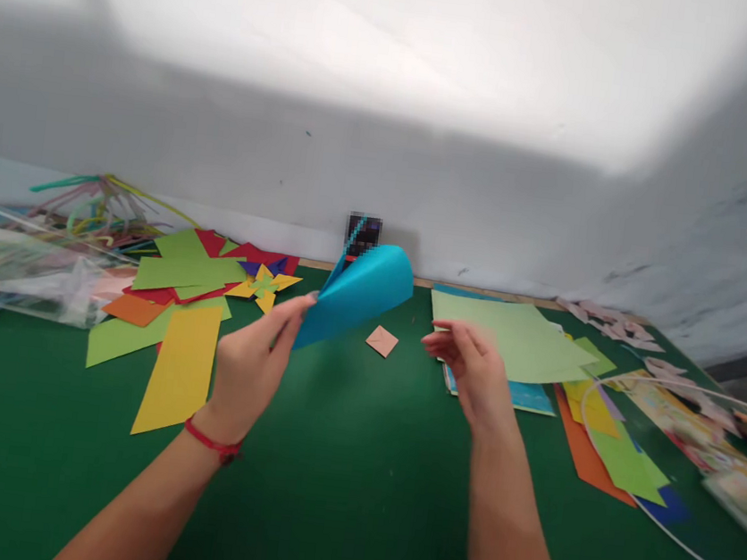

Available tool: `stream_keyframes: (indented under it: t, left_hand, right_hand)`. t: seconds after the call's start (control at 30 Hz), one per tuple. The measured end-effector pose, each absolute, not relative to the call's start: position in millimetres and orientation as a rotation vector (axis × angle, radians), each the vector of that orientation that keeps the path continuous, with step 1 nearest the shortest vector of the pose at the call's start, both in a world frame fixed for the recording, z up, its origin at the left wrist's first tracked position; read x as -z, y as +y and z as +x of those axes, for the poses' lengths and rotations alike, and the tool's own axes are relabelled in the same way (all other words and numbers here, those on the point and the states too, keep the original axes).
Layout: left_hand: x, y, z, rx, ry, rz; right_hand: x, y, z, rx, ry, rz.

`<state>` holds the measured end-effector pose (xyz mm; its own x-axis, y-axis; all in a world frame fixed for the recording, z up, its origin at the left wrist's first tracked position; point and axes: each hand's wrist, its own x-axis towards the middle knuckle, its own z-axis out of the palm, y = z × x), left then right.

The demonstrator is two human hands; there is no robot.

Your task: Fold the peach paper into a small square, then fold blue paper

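A sheet of blue paper [362,292] is pinched at its left edge between the thumb and fingers of my left hand [257,357]. The sheet is curled over and hangs in the air above the green table. My right hand [468,367] is empty, its fingers apart and slightly bent, in front of a pale green sheet [522,333]. I cannot tell whether it touches that sheet. Between my hands a small folded pink paper square [382,341] lies flat on the table.
Coloured sheets, including a yellow strip [178,370], and a yellow paper star [265,286] lie at left. A plastic bag [55,289] is beyond them. At right are more papers [624,452] and a thin white cable [673,548]. A white wall [388,156] closes the back.
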<state>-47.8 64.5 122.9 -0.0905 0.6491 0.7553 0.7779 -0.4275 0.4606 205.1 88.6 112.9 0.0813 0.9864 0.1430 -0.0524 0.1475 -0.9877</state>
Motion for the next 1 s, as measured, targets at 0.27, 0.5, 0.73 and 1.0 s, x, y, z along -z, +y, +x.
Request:
stream_keyframes:
  t: [0.27,0.5,0.73,1.0]
  left_hand:
    - [-104.4,58.4,-25.5,1.178,-0.845,-2.529]
    - [-102.8,54.1,-15.6,1.018,-0.724,-2.476]
    - [-101.0,52.2,-11.2,0.986,-0.697,-2.493]
    - [-102.6,49.5,-6.8,0.951,-0.704,-2.538]
  right_hand:
    - [-123.2,62.9,142.0,-1.554,-1.240,-0.987]
    - [-110.1,67.9,140.3,-1.592,-1.002,-0.998]
    - [-103.5,69.7,135.4,-1.559,-0.850,-0.948]
    - [-102.0,70.3,134.9,-1.509,-0.896,-0.903]
